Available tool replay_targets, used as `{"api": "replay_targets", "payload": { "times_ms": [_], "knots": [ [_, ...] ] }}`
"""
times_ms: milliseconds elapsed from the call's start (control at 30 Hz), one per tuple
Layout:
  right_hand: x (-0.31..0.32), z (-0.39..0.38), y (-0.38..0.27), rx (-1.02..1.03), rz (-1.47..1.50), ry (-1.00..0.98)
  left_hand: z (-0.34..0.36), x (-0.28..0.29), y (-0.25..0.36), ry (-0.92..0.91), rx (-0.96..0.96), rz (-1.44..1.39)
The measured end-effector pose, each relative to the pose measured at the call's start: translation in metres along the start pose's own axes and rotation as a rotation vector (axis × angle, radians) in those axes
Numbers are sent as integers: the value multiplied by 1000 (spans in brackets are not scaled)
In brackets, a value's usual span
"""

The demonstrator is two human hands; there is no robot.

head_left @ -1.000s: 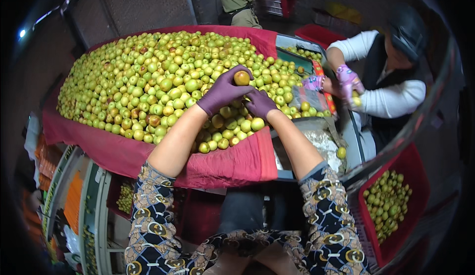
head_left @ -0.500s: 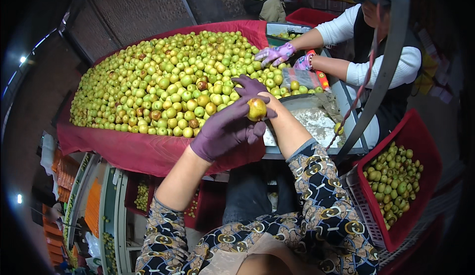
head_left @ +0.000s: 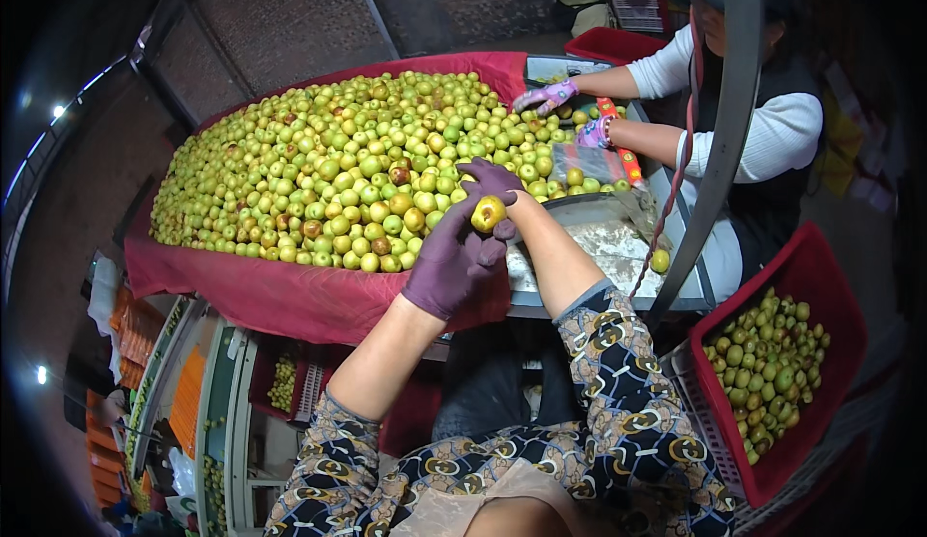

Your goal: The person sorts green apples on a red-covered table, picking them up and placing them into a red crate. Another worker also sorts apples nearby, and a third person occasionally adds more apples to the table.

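My left hand [head_left: 450,265], in a dark purple glove, is closed around a yellow-green jujube [head_left: 488,214] with a brown patch, held up at the pile's near right edge. Just beyond it is my right hand [head_left: 491,178], in the same kind of glove. Its fingers stretch leftward over the fruit and look apart, with nothing visible in them; the left hand and its jujube hide part of that palm. A large heap of green jujubes [head_left: 328,165], some with brown spots, lies on a red cloth [head_left: 290,291] beside both hands.
Across at the right, a co-worker's purple-gloved hands [head_left: 547,98] reach to the pile. A metal post [head_left: 726,141] and twisted cord stand before them. A red-lined crate [head_left: 830,334] of jujubes sits at the lower right. A conveyor [head_left: 214,411] runs at the lower left.
The jujube in my left hand has turned, showing a different side. Both my hands have shifted slightly; the whole view has moved a little. The co-worker's hands have shifted slightly too.
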State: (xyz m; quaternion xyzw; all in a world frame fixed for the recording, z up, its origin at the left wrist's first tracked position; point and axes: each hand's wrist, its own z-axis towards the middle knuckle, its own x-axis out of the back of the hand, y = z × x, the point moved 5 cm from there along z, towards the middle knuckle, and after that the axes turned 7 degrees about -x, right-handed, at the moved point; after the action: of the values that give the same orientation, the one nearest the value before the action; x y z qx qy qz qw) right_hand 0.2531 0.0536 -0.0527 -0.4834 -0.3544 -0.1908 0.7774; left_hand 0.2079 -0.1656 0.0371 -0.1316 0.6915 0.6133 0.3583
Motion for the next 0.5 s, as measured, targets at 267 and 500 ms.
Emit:
{"api": "replay_targets", "payload": {
  "times_ms": [267,500],
  "knots": [
    [-3,5,6,-28,-11,8,-16,-43,-14,-279,-33,209],
    [-2,3,1,-79,-41,-23,-32,-62,-31,-480,97,257]
  ]
}}
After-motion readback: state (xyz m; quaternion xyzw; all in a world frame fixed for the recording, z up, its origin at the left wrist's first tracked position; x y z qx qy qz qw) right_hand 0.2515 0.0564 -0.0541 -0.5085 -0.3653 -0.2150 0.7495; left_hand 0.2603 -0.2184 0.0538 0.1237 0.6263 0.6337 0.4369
